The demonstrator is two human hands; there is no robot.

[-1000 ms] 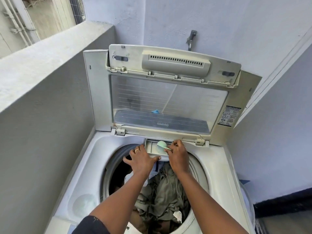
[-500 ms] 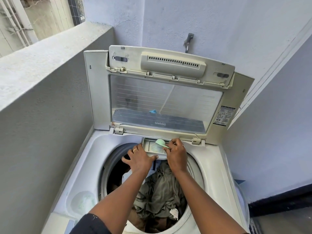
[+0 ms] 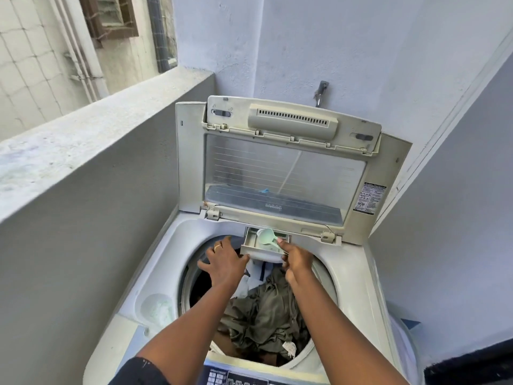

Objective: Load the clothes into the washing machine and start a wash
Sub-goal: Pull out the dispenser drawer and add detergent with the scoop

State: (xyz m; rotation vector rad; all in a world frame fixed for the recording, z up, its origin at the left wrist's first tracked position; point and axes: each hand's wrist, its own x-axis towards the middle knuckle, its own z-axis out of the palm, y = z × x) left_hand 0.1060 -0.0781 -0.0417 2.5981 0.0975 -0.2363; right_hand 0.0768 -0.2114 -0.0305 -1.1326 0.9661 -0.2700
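Note:
A white top-loading washing machine point(image 3: 352, 273) stands with its lid point(image 3: 280, 173) raised upright. Its drum holds olive-grey and white clothes point(image 3: 266, 309). At the back rim a small detergent drawer point(image 3: 254, 247) is pulled out over the drum. My left hand point(image 3: 223, 259), with a ring on one finger, grips the drawer's front left edge. My right hand point(image 3: 295, 258) pinches the handle of a pale green scoop point(image 3: 267, 238), which is tipped into the drawer.
A grey parapet wall point(image 3: 91, 173) runs close along the machine's left side. A blue wall with a tap point(image 3: 320, 93) rises behind the lid. The control panel point(image 3: 236, 376) lies at the near edge. A round recess point(image 3: 156, 308) sits on the machine's left deck.
The view has pulled back and tilted up a little. Both hands stay at the drawer, and the scoop has tipped further into it.

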